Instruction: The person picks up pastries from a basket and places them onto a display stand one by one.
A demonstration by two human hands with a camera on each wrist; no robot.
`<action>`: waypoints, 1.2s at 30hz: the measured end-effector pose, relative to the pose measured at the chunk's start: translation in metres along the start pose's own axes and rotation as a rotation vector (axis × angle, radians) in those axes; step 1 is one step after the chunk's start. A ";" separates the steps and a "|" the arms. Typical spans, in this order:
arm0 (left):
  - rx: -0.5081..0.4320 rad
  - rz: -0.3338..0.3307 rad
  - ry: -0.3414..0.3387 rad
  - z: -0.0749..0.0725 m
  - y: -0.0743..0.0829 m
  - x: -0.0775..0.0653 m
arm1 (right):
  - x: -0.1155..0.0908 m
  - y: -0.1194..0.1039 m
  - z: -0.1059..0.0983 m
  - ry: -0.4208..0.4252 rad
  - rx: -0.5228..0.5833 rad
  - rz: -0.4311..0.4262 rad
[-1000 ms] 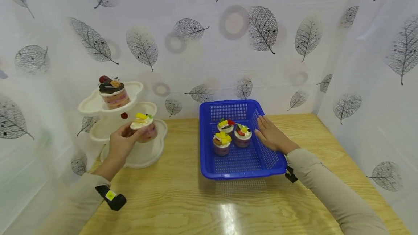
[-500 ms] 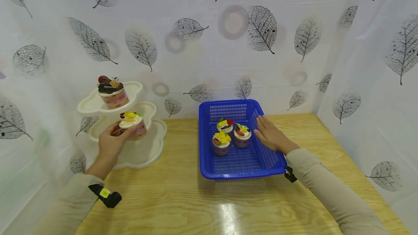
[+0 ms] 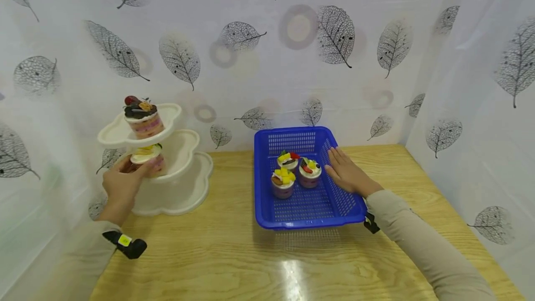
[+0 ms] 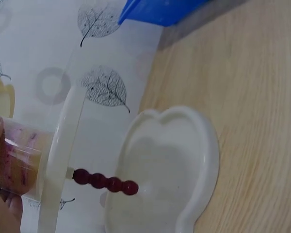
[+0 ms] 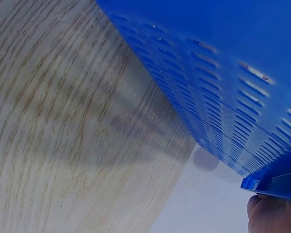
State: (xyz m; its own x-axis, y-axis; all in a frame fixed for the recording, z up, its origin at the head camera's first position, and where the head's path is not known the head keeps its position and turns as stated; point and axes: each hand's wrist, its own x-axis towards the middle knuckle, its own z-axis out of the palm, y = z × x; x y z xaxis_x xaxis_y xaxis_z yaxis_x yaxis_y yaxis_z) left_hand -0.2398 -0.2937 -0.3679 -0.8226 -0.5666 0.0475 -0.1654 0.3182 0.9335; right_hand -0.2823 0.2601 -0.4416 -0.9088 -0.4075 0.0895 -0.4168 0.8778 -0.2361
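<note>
My left hand grips a dessert cup with a cream top and yellow fruit, between the upper and middle tiers of a white tiered stand. In the left wrist view, the base of this layered cup is right at the middle tier's surface. Another dessert cup, with a dark topping and a red berry, stands on the upper tier. My right hand rests with straight fingers on the right rim of a blue plastic basket. In the basket stand three fruit-topped dessert cups.
The wooden table extends in front of the stand and basket. A white leaf-patterned curtain hangs behind and at both sides. Dark red beads form the post between the stand's lower tiers.
My left hand has moved left with the dessert cup, from in front of the stand to over its middle tier, under the upper one. My right hand stays on the basket rim.
</note>
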 end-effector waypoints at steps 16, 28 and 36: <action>-0.169 -0.152 0.118 -0.018 -0.007 0.024 | -0.004 -0.001 -0.003 0.001 -0.001 0.003; -0.092 -0.101 0.102 -0.016 -0.016 0.032 | -0.002 -0.002 -0.002 0.003 -0.034 -0.004; 0.044 -0.059 0.094 -0.017 -0.016 0.031 | -0.002 -0.004 -0.003 0.004 -0.063 0.002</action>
State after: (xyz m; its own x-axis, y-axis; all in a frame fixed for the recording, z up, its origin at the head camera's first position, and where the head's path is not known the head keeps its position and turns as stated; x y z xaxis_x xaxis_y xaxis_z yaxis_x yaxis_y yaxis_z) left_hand -0.2539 -0.3290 -0.3755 -0.7566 -0.6533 0.0283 -0.2374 0.3147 0.9190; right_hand -0.2789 0.2582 -0.4384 -0.9098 -0.4047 0.0925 -0.4150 0.8928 -0.1753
